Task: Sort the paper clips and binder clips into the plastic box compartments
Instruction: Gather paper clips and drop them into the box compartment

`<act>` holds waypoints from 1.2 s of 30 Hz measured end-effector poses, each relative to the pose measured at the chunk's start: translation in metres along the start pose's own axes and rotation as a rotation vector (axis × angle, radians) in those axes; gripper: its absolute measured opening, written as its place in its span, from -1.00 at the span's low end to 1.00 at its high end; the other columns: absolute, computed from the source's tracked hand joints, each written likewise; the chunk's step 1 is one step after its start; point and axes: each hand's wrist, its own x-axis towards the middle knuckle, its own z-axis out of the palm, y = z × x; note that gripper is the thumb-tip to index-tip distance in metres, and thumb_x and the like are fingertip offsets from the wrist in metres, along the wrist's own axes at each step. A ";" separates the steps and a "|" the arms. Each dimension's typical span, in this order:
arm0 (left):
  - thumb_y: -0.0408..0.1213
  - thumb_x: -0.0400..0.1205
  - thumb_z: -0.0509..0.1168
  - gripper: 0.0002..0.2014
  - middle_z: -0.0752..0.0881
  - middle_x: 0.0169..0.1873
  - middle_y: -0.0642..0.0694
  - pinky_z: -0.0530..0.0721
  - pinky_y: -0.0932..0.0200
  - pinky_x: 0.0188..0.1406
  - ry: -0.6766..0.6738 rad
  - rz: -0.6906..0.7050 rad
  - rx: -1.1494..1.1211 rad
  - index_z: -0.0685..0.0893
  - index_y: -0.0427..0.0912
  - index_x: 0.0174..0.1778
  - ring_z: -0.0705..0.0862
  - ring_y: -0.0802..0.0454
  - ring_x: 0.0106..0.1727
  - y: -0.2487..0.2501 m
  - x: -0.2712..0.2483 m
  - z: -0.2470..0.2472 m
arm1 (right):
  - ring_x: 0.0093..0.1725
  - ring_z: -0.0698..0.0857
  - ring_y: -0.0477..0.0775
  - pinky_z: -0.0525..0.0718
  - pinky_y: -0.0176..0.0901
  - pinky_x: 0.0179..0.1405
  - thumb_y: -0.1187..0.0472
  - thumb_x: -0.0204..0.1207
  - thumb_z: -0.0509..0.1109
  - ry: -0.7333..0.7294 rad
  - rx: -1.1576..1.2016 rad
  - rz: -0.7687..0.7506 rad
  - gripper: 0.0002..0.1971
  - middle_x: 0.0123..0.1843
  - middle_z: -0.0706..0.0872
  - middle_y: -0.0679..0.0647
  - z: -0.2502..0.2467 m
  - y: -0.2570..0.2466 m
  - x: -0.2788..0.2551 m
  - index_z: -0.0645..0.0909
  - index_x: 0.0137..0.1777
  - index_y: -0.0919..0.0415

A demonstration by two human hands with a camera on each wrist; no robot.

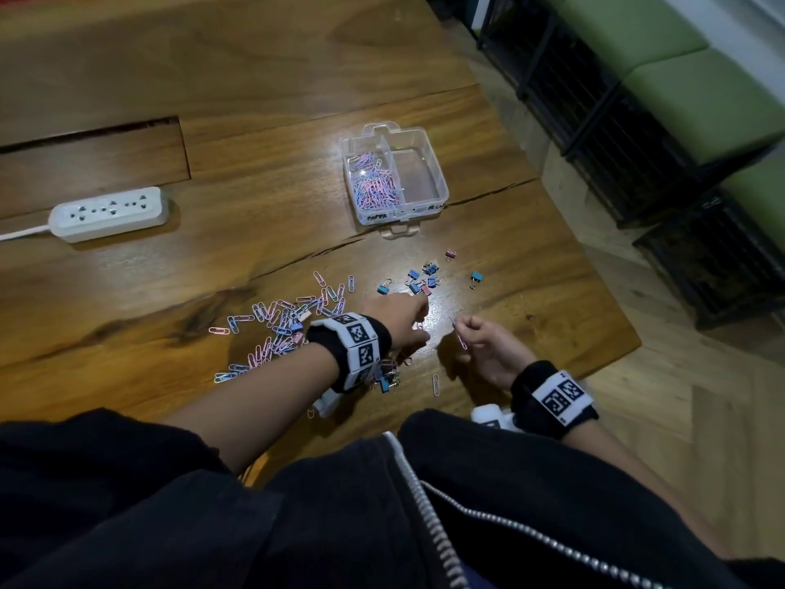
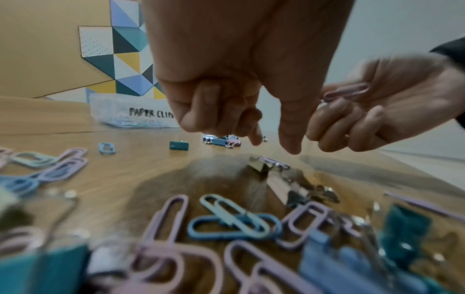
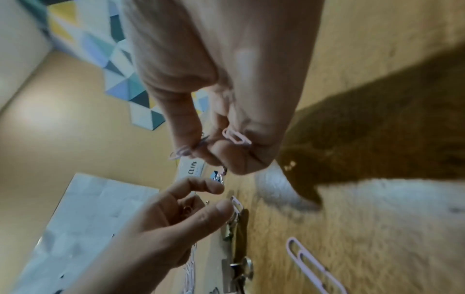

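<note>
A clear plastic box [image 1: 441, 187] stands on the wooden table; its left compartment holds pink and blue paper clips [image 1: 374, 184], and its right compartment [image 1: 418, 172] looks bare. Loose paper clips [image 1: 280, 320] lie left of my hands. Small binder clips [image 1: 424, 279] lie between my hands and the box, and more [image 1: 386, 376] lie under my left wrist. My right hand [image 1: 461, 329] pinches pink paper clips [image 3: 236, 137] between thumb and fingers. My left hand [image 2: 273, 143] hovers just above a pink clip [image 2: 275, 162] beside a gold binder clip [image 2: 259, 166]; thumb and forefinger are apart and hold nothing.
A white power strip [image 1: 108, 214] lies at the far left. A crack [image 1: 297, 259] runs across the table in front of the box. The table's right edge [image 1: 594, 265] is close to my right hand; black wire crates [image 1: 637, 133] with green cushions stand beyond it.
</note>
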 end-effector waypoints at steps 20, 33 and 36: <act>-0.42 0.56 0.28 -0.79 0.54 -0.38 0.01 0.50 0.30 -0.45 -0.199 -0.107 -0.733 0.47 -0.06 -0.31 0.53 0.14 -0.43 -0.010 -0.018 -0.009 | -0.42 0.37 -0.04 0.37 -0.25 -0.38 0.50 0.44 0.06 0.025 -0.122 0.020 -0.75 -0.39 0.40 0.08 0.004 0.006 0.003 0.42 -0.38 0.25; -0.20 0.59 0.18 -0.78 0.64 -0.20 -0.12 0.64 0.11 -0.15 -0.215 0.097 0.235 0.68 -0.23 -0.08 0.65 -0.08 -0.12 0.014 -0.023 0.020 | -0.14 0.61 -0.01 0.53 -0.29 -0.24 0.28 0.44 0.41 0.211 -1.215 -0.170 -0.88 -0.24 0.59 -0.05 0.016 0.043 0.000 0.50 -0.19 0.12; -0.24 0.60 0.17 -0.86 0.50 -0.35 -0.12 0.48 0.16 -0.30 -0.227 0.052 0.038 0.54 -0.13 -0.27 0.48 -0.05 -0.29 0.004 -0.021 0.012 | -0.12 0.62 0.03 0.55 -0.20 -0.13 0.34 0.50 0.30 0.158 -1.228 -0.157 -0.84 -0.20 0.62 0.01 0.017 0.042 0.000 0.47 -0.26 0.12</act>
